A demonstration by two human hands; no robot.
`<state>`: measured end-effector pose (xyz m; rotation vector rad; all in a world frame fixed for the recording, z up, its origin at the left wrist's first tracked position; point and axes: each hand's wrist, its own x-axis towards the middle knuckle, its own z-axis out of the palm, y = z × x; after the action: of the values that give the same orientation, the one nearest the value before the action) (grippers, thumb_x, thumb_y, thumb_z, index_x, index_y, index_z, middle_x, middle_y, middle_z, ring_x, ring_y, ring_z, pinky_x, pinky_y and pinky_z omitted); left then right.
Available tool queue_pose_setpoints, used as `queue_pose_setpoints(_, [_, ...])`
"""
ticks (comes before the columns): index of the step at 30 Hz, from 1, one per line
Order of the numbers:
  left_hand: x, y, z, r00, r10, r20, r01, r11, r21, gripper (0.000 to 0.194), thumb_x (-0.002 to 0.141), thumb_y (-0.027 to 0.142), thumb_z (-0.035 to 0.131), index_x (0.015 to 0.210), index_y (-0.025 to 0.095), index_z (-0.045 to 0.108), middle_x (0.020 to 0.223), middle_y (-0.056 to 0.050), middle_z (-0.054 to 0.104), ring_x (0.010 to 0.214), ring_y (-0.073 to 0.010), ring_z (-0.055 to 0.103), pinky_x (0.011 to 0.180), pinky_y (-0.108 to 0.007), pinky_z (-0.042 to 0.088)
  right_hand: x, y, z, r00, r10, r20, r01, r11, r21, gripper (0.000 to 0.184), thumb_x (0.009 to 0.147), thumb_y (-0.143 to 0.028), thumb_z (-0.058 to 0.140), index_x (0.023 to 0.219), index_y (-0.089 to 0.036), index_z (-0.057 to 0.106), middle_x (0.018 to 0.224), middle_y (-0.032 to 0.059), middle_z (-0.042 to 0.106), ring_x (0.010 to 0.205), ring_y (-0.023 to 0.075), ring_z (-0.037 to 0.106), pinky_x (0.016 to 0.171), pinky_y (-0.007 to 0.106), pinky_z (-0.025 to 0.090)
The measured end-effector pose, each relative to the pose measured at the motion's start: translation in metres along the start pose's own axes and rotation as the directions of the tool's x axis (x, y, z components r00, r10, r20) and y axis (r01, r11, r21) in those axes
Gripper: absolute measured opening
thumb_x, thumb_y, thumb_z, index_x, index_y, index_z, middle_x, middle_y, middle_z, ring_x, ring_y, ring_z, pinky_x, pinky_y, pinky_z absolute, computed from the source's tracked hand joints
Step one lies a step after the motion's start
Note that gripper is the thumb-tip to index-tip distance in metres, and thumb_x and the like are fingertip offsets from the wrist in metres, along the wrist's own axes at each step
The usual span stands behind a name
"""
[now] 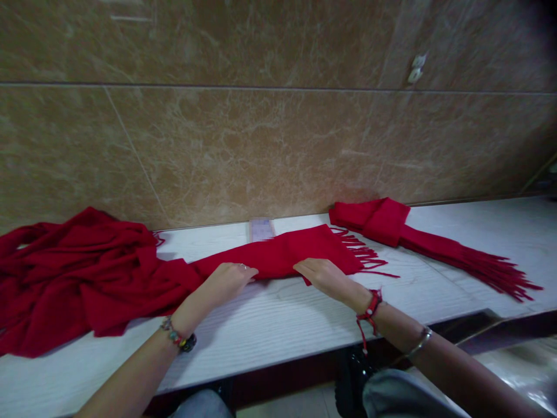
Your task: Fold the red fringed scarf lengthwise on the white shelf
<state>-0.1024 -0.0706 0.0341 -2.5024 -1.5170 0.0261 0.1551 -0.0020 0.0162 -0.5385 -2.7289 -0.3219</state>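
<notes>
A long red scarf [278,253] lies lengthwise across the white table, its fringe [359,249] pointing right. My left hand [230,278] is closed on its near edge around the middle, fingertips pinching the cloth. Farther right, nearer the fringe, my right hand [322,276] pinches the same near edge. The fingertips of both hands are partly hidden. To the left, the strip runs into a loose, rumpled heap of red cloth [87,273]; I cannot tell whether it is all one piece.
A second red scarf [378,220], folded with a fringed tail, lies at the right by the brown marble wall [243,133]. Behind the middle scarf sits a small pale purple slip [261,228]. The white table [270,325] ends along its front edge, close to my legs.
</notes>
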Motion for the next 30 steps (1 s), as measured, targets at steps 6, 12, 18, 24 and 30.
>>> queue_pose_setpoints(6, [-0.001, -0.004, 0.001, 1.0, -0.008, 0.0, 0.008, 1.0, 0.002, 0.023, 0.087, 0.016, 0.042, 0.101, 0.017, 0.06, 0.089, -0.008, 0.068, 0.082, -0.0217, 0.064, 0.067, -0.031, 0.049, -0.01, 0.003, -0.007, 0.999, 0.047, 0.004, -0.046, 0.996, -0.076, 0.021, 0.082, -0.003, 0.047, 0.096, -0.011, 0.06, 0.09, 0.0112, 0.065, 0.081, 0.0184, 0.061, 0.071, 0.029, 0.05])
queue_pose_setpoints(12, [-0.005, -0.003, -0.008, 0.997, 0.066, 0.026, -0.066, 0.997, -0.032, 0.023, 0.082, 0.012, 0.047, 0.1, 0.018, 0.059, 0.092, -0.007, 0.066, 0.086, -0.0189, 0.062, 0.073, -0.028, 0.047, -0.016, 0.001, -0.017, 0.999, -0.022, 0.05, 0.028, 0.992, -0.126, 0.028, 0.078, 0.005, 0.043, 0.098, -0.008, 0.059, 0.097, 0.0144, 0.065, 0.085, 0.0199, 0.063, 0.073, 0.031, 0.053])
queue_pose_setpoints(18, [-0.007, -0.001, -0.017, 0.989, 0.107, 0.106, -0.111, 0.994, 0.026, 0.031, 0.075, 0.006, 0.049, 0.101, 0.019, 0.059, 0.1, -0.007, 0.063, 0.088, -0.0199, 0.061, 0.072, -0.028, 0.047, -0.03, 0.005, -0.016, 0.985, -0.17, -0.011, 0.165, 0.966, -0.199, 0.032, 0.078, 0.004, 0.043, 0.106, -0.002, 0.057, 0.105, 0.0161, 0.064, 0.094, 0.0215, 0.062, 0.08, 0.031, 0.052])
queue_pose_setpoints(24, [-0.009, -0.001, -0.019, 0.989, 0.063, 0.134, -0.071, 0.996, 0.055, 0.028, 0.075, 0.004, 0.046, 0.093, 0.017, 0.063, 0.085, -0.006, 0.067, 0.078, -0.0185, 0.063, 0.066, -0.026, 0.046, -0.02, 0.001, -0.016, 0.983, -0.177, -0.046, 0.17, 0.976, -0.138, 0.024, 0.083, -0.005, 0.044, 0.102, -0.005, 0.06, 0.102, 0.0139, 0.065, 0.095, 0.0206, 0.061, 0.084, 0.032, 0.05])
queue_pose_setpoints(30, [-0.011, -0.003, -0.015, 0.989, 0.102, 0.106, -0.107, 0.994, 0.039, 0.03, 0.075, 0.003, 0.045, 0.094, 0.018, 0.063, 0.084, -0.006, 0.067, 0.079, -0.0191, 0.062, 0.066, -0.027, 0.046, 0.017, -0.035, -0.007, 0.989, -0.148, 0.025, 0.149, 0.986, -0.073, 0.022, 0.085, -0.009, 0.045, 0.103, -0.009, 0.057, 0.103, 0.0136, 0.063, 0.096, 0.0208, 0.059, 0.082, 0.033, 0.047])
